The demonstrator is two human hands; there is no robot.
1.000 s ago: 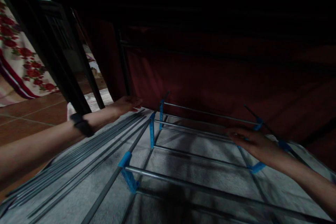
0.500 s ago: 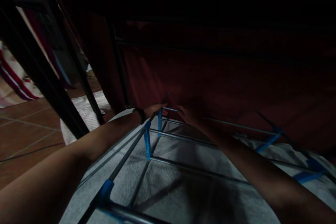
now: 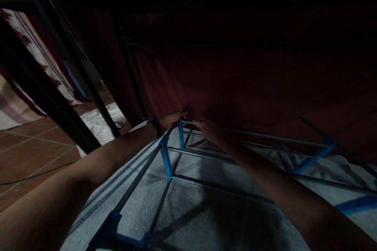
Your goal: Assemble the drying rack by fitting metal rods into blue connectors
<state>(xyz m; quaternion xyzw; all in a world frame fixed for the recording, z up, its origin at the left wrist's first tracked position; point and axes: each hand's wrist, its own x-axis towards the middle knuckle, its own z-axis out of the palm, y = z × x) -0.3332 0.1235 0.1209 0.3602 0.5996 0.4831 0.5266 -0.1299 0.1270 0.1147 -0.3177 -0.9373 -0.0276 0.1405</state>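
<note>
Before a red curtain (image 3: 250,82), left hand (image 3: 171,120) and right hand (image 3: 207,130), apart a second ago, now both tend one corner of the metal frame (image 3: 138,179) on pale cloth (image 3: 188,188), the right closed round its far rod (image 3: 189,122), the left's grip by a blue connector (image 3: 180,135) unclear

- bkgd: dark red cloth (image 3: 206,70) hanging across most of view, faint folds L of ctr; R end v. dim
- thin dark upright (image 3: 129,62) vs. cloth, w/ horiz. bar off it
- L side: thick blk post (image 3: 53,98), tilted; thinner dark post (image 3: 101,104) to its R, also tilted
- far L, behind posts: floral cloth (image 3: 43,57), striped border
- white striped cloth (image 3: 96,121) on brown tile floor (image 3: 23,149), lt grout
- dk cable (image 3: 38,174) on tiles
- pale fuzzy fabric (image 3: 184,194) lower ctr, shadowed, rumpled twd R
- top: near blk, can't make out
</note>
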